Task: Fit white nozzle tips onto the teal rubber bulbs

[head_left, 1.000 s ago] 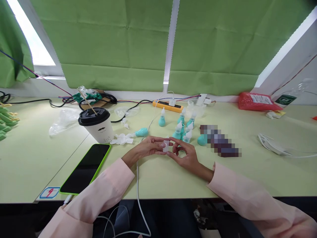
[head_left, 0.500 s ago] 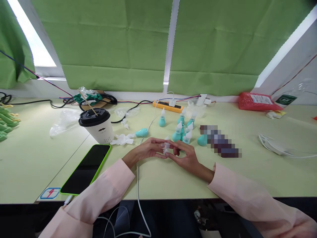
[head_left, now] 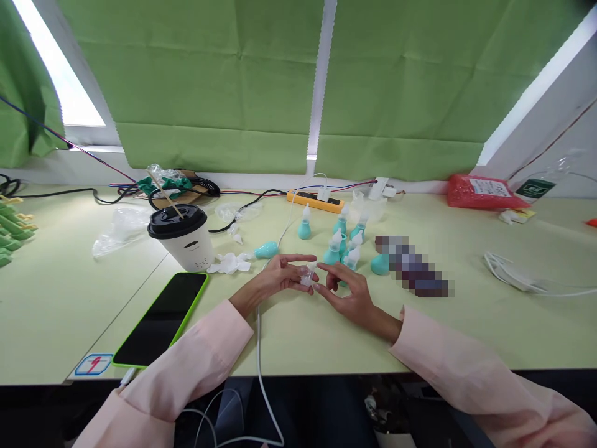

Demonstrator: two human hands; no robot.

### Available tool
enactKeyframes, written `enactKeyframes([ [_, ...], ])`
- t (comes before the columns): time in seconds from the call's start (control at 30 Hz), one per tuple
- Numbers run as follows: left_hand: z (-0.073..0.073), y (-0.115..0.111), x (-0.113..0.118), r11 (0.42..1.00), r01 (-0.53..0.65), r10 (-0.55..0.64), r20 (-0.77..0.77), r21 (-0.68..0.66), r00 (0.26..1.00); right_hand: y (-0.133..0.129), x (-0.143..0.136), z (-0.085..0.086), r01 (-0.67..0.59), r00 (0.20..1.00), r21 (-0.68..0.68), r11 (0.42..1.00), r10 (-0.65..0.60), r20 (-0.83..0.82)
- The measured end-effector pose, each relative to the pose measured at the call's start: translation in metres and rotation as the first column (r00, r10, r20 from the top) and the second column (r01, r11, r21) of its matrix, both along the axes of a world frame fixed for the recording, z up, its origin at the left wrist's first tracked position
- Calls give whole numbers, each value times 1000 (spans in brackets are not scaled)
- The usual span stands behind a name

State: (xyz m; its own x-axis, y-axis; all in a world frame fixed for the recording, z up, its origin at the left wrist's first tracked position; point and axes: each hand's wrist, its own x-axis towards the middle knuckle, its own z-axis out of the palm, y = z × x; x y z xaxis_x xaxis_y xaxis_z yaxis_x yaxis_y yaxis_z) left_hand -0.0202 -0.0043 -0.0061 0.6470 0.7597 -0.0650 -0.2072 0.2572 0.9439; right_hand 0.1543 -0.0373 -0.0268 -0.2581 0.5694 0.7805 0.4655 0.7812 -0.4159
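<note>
Above the front part of the table, my left hand (head_left: 275, 278) pinches a small translucent plastic nozzle piece (head_left: 308, 275), which is tilted. My right hand (head_left: 349, 289) is close beside it, thumb and index finger apart and their tips at the right side of the piece; whether they touch it is hard to tell. Just behind my hands stand several teal squeeze bulbs with translucent nozzle tips, such as the front one (head_left: 333, 249). One teal bulb (head_left: 266, 250) lies on its side to the left. Another bulb (head_left: 379, 264) sits right of the group.
A lidded paper cup (head_left: 189, 249) and a phone (head_left: 163, 317) are on the left. White plastic pieces (head_left: 229, 263) lie near the cup. An orange power strip (head_left: 314, 201) is at the back. Right lie a blurred patch (head_left: 417, 267), a white cable (head_left: 508, 274) and a red package (head_left: 485, 191).
The nozzle piece has tilted and shifted slightly left in my left hand. My left index finger has straightened above it, and my right fingertips no longer clearly grip it.
</note>
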Motion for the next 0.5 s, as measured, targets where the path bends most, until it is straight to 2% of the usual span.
enactKeyframes([
  [0.17, -1, 0, 1, 1000, -10, 10, -40, -16, 999, 0, 12, 16, 51, 999, 242, 969, -49, -15],
  [0.27, -2, 2, 2, 999, -29, 28, -47, -28, 999, 6, 27, 31, 151, 989, 409, 900, -138, -62],
  [0.33, -2, 3, 2, 999, -26, 24, -57, -28, 998, 13, 36, 43, 235, 972, 457, 858, -210, -105],
  [0.4, -3, 4, 2, 1000, -8, 7, -70, -15, 998, 21, 44, 57, 284, 959, 384, 878, -266, -100],
  [0.5, -4, 5, 0, 1000, 0, 0, -85, -1, 996, 34, 50, 78, 276, 953, 116, 954, -287, 92],
])
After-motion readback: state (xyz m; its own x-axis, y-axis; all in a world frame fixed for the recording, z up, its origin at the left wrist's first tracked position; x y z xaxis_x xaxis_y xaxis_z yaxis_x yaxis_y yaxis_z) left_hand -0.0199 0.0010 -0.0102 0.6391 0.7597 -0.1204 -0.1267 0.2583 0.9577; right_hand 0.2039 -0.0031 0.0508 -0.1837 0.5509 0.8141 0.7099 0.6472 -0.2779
